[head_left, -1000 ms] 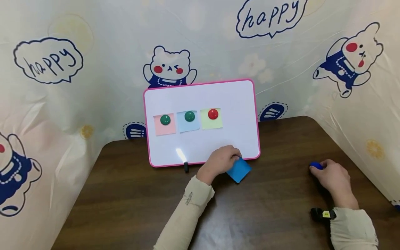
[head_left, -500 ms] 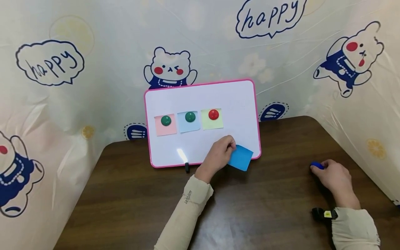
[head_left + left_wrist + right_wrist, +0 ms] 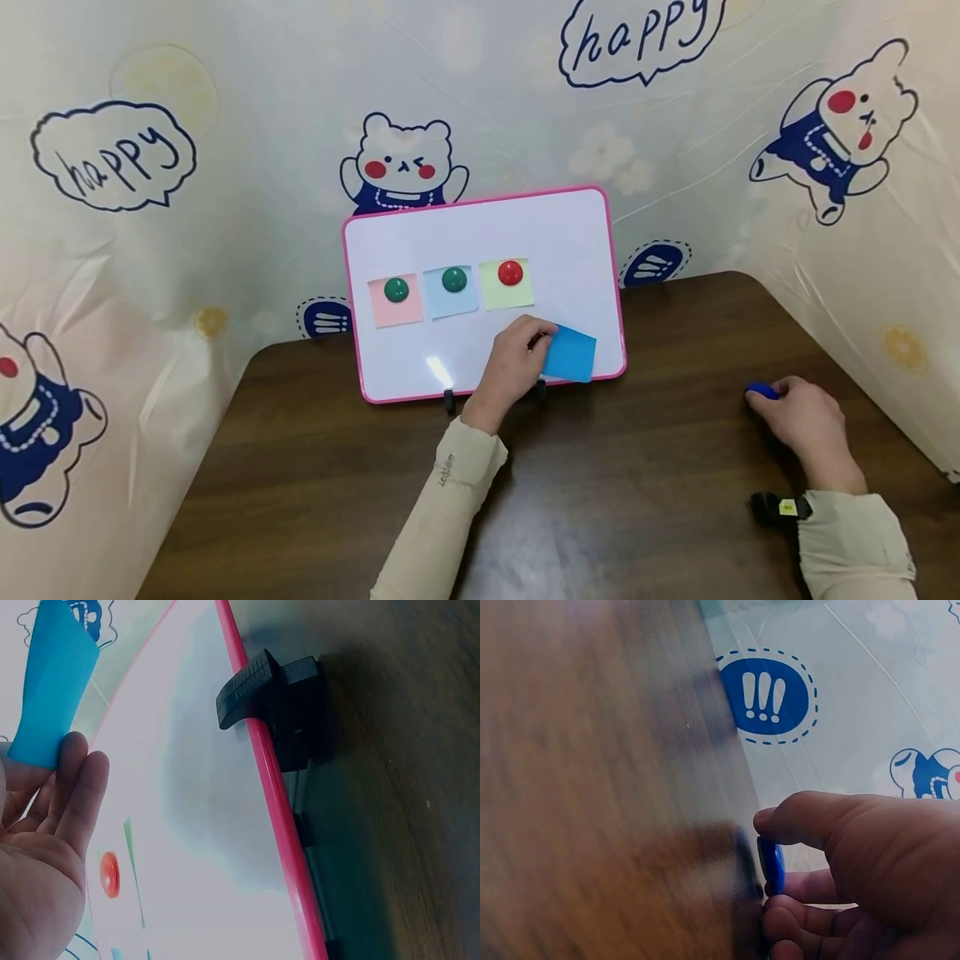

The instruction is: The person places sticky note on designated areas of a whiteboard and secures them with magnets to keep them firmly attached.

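Note:
My left hand (image 3: pixel 513 358) pinches a blue sticky note (image 3: pixel 572 354) by its upper left corner, in front of the whiteboard's (image 3: pixel 420 237) lower right part. In the left wrist view the note (image 3: pixel 56 686) rises slightly bent from between thumb and fingers. Far to the right, low over the table, my right hand (image 3: pixel 806 421) pinches a round blue magnet (image 3: pixel 762 391); the right wrist view shows this magnet (image 3: pixel 772 864) edge-on between thumb and finger. On the board are a pink note (image 3: pixel 396 312) and a light blue note (image 3: pixel 452 304) under green magnets, and a light green note (image 3: pixel 507 296) under a red magnet (image 3: pixel 510 272).
The pink-framed whiteboard leans back on black stand clips (image 3: pixel 259 690) at its lower edge. It stands at the back of the dark wooden table (image 3: pixel 315 492), before a printed cloth backdrop (image 3: pixel 247 208). A black strap (image 3: pixel 780 507) sits at the right wrist.
The left hand has raised the blue sticky note from near the table to in front of the board's lower right, and the note has turned more upright. The right hand stays about where it was.

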Motion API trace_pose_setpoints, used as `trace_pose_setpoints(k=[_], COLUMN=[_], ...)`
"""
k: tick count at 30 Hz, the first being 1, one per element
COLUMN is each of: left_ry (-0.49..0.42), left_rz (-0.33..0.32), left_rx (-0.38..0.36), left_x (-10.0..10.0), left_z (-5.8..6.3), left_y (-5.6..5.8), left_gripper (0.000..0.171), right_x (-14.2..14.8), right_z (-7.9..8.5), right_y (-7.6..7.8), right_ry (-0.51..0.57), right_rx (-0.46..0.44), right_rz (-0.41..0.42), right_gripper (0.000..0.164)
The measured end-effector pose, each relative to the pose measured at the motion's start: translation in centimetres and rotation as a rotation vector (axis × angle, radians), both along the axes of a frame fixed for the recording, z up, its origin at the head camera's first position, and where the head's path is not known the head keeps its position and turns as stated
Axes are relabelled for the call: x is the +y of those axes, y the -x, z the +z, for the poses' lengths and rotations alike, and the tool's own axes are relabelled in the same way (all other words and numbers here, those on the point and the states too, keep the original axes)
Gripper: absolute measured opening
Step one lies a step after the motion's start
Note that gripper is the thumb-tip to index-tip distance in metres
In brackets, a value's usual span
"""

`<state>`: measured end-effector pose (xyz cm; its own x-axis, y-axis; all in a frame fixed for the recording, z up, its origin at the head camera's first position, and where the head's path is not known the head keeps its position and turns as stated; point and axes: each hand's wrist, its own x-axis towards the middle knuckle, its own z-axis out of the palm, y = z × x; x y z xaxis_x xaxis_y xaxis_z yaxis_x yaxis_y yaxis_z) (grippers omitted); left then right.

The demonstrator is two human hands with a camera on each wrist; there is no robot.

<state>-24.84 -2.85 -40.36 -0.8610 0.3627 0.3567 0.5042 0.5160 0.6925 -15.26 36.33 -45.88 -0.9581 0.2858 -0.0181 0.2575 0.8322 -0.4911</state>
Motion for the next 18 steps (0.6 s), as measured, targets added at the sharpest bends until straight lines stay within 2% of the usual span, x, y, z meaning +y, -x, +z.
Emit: trace_pose_setpoints(k=[5, 11, 18], left_ry=[0.002, 0.002, -0.009], left_rz=[-0.007, 0.016, 0.029], left_rx=[0.053, 0.115, 0.091], left_x=[0.1, 0.2, 0.1], left_z=[-0.2, -0.4, -0.5], left_y=[0.3, 0.8, 1.3], left_gripper=[0.026, 0.031, 0.035], right_x=[0.1, 0.2, 0.2], right_z=[0.0, 0.1, 0.0], right_y=[0.1, 0.3, 0.3], right_ry=[-0.006, 0.002, 0.010], right_rx=[-0.004, 0.001, -0.012], right_rz=[0.003, 0.006, -0.003], right_gripper=[0.058, 0.056, 0.057])
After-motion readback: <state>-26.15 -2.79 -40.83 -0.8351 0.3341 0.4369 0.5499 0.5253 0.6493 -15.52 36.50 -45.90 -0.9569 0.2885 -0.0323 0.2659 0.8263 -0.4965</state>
